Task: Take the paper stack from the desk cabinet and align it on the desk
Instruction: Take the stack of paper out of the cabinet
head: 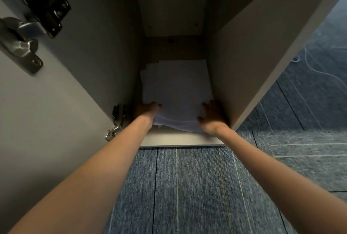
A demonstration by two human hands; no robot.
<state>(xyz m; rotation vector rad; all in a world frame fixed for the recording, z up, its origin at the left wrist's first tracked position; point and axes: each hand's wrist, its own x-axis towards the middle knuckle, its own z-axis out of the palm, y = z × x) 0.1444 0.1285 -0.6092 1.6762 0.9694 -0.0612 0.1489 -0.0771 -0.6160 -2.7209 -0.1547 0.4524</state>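
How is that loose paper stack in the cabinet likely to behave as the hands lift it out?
Probably floppy: the paper stack already sags at its front edge between the left hand and right hand. Sheets look fanned at the back left, so they may slide apart. Likely light.

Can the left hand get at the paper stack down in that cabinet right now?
Probably yes: the left hand already touches the paper stack at its near left corner, and the open cabinet front leaves nothing in between.

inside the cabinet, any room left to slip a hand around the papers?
Bare floor behind the paper stack up to the back wall. Sides are crowded: the stack nearly meets both walls, with the left hand and right hand filling the front corners.
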